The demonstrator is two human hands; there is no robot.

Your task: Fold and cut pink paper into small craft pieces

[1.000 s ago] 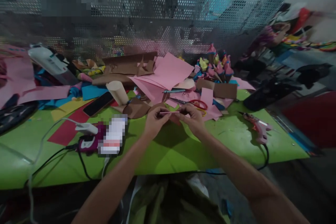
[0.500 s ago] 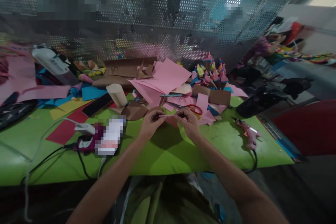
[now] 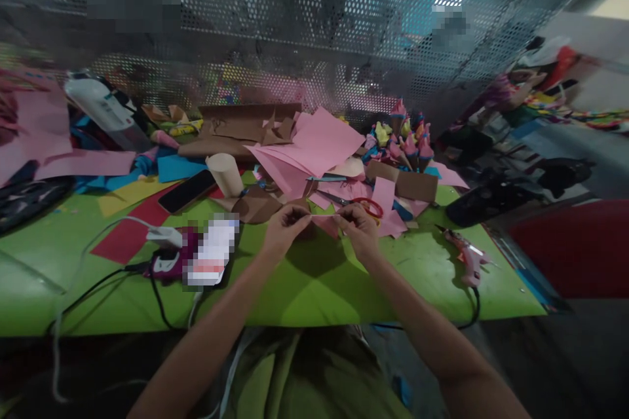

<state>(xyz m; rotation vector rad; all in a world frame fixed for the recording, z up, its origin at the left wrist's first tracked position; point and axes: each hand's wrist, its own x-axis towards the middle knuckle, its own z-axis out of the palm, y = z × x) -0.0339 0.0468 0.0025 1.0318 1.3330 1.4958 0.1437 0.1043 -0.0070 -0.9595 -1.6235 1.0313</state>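
Observation:
A small piece of pink paper (image 3: 326, 225) is stretched between my two hands, above the green tabletop. Its left end is pinched by my left hand (image 3: 289, 228), fingers closed. My right hand (image 3: 358, 228) pinches the other end, close to red-handled scissors (image 3: 368, 208). The paper's lower part hangs down to a point. Just beyond my hands lie pink paper sheets (image 3: 324, 147) and brown paper scraps (image 3: 258, 204).
A pink glue gun (image 3: 470, 260) lies at right, its cord over the edge. Left are a lit phone (image 3: 213, 252), a purple power strip (image 3: 167, 265), a dark phone (image 3: 185, 192) and a cardboard tube (image 3: 225, 175). Paper flowers (image 3: 400, 134) stand at the back.
More of the pink paper's face now shows below my fingertips; before, it looked like a thin edge. Both hands keep their pinch. The whole view has shifted slightly.

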